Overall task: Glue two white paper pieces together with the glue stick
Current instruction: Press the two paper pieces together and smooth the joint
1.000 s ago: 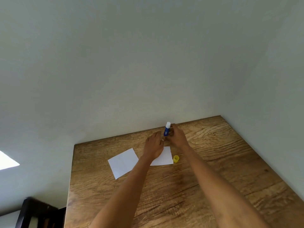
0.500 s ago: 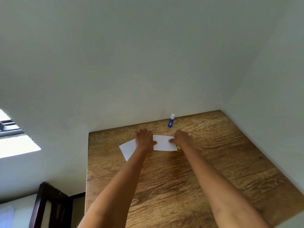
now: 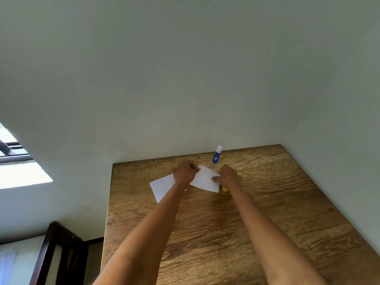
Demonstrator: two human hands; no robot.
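Note:
One white paper piece (image 3: 205, 179) is lifted off the table and tilted, held between both hands. My left hand (image 3: 184, 171) pinches its upper left corner; my right hand (image 3: 228, 175) pinches its right edge. A second white paper piece (image 3: 161, 187) lies flat on the wooden table (image 3: 267, 202), to the left, partly under my left forearm. The blue glue stick (image 3: 217, 155) stands upright and uncapped near the back wall, apart from both hands. Its yellow cap (image 3: 224, 189) lies on the table just below my right hand.
The table stands in a corner, with walls behind and to the right. A dark wooden chair (image 3: 55, 254) stands off the table's left edge. A bright window (image 3: 18, 167) is at the far left.
My right hand let go of the glue stick, which now stands alone at the back. Both hands came down to the right paper and have lifted and tilted it.

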